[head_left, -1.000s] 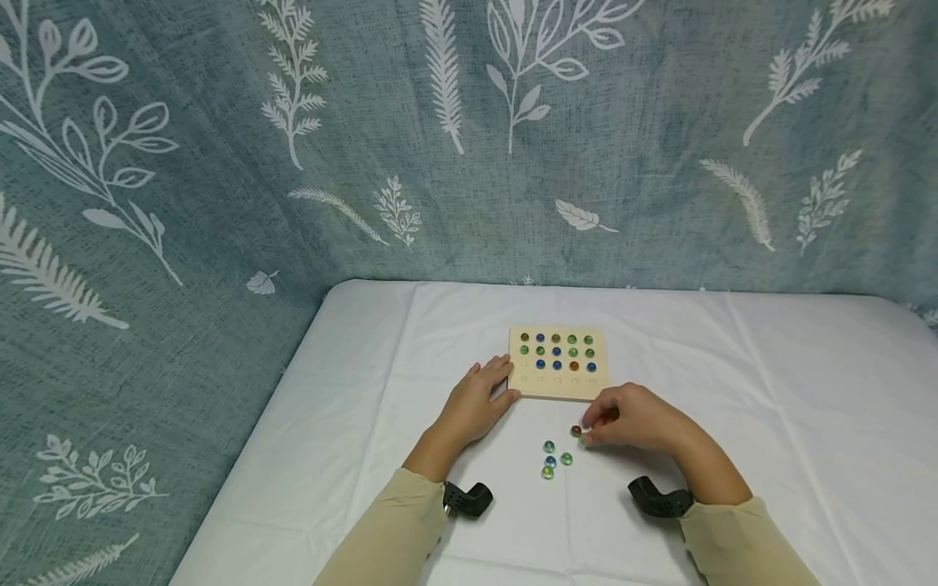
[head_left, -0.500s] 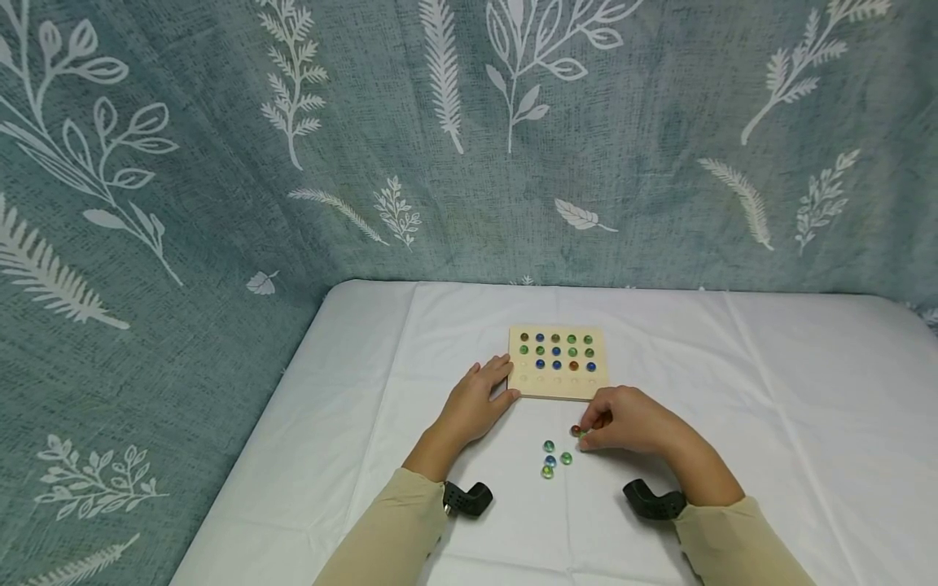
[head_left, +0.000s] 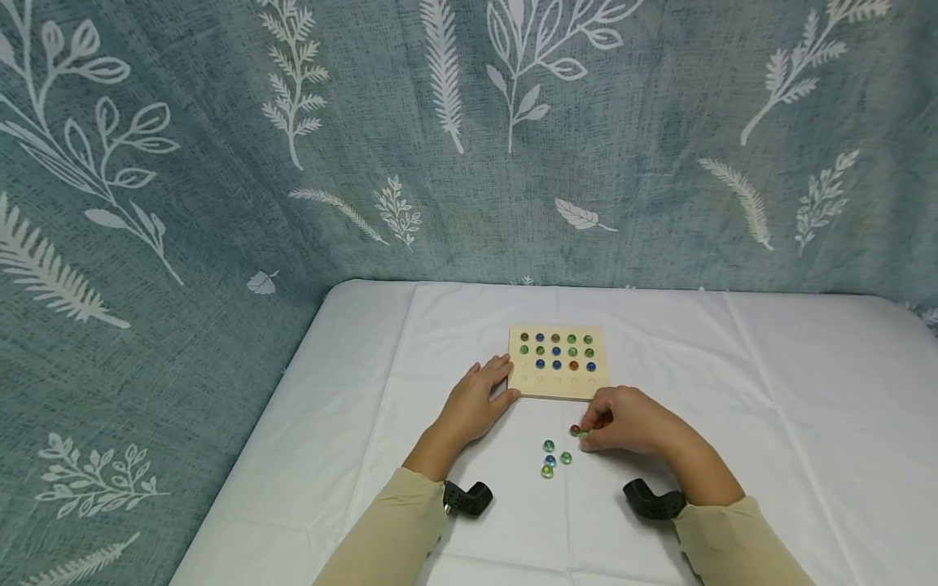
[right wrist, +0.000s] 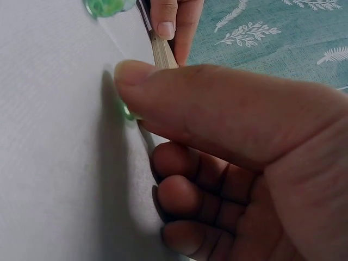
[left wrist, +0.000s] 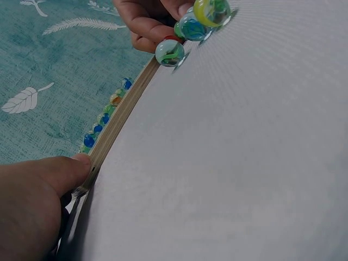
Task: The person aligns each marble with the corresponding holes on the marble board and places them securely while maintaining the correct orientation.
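wooden board (head_left: 550, 389): a pale, flat rectangle with visible grain along its edge, lying on the smooth, faintly creased white tablecloth (head_left: 410, 374); round shallow hollows line its near row.
set marbles (head_left: 557, 352): glassy balls in blue, green, amber and orange, seated in the board's three far rows.
left hand (head_left: 475, 401): at the board's eight o'clock, fingers extended and slightly spread, fingertips at the left edge, thumb at the near corner.
right hand (head_left: 626, 419): at the board's four o'clock, thumb and forefinger narrowed in a pinch on a green marble (head_left: 584, 435); the other fingers curl toward the palm.
green marble: at the board's five o'clock, shiny, mostly hidden by the thumb in the right wrist view.
red-brown marble (head_left: 575, 430): just beside the green one, at its ten o'clock; whether they touch, i cannot tell.
loose marbles (head_left: 567, 458): four clear glass balls with coloured swirls, grouped at the board's six o'clock.
sleeves (head_left: 396, 521): beige cloth, with black curved wrist mounts (head_left: 469, 499) beside the cuffs.
backdrop (head_left: 469, 203): blue-green woven-look fabric, printed with white leaves, at twelve o'clock.
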{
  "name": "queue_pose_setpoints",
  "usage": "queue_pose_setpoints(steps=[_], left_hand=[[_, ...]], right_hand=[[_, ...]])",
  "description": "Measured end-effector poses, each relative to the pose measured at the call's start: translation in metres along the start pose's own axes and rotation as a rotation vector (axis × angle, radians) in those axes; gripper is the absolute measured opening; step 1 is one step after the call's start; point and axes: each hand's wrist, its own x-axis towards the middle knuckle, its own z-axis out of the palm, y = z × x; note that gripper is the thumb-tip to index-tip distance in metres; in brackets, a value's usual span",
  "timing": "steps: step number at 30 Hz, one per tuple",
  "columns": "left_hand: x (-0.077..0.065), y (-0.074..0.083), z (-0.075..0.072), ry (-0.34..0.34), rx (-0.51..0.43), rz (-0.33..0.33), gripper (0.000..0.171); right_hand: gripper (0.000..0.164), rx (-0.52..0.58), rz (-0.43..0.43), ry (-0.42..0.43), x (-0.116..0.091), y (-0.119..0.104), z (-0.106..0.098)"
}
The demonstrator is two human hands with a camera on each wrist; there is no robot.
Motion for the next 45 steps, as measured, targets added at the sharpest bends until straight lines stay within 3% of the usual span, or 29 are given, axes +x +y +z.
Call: queue_pose_setpoints(steps=[30,37,41,45], left_hand=[[0.001,0.001,0.001,0.001,-0.011,-0.002,0.056],[0.001,0.0,0.001,0.007,-0.008,0.003,0.056],[0.001,0.0,0.002,0.004,-0.004,0.002,0.056],[0.001,-0.001,0.002,0.007,0.001,-0.004,0.056]], right_hand=[[0.013,-0.001,-0.061,-0.049,-0.001,0.004,-0.006],[0.008,0.079,-0.036,-0.063,-0.003,0.009,-0.01],[0.008,0.111,-0.012,-0.01,-0.001,0.007,-0.012],[0.012,0.078,0.003,0.133,0.007,0.0,-0.012]])
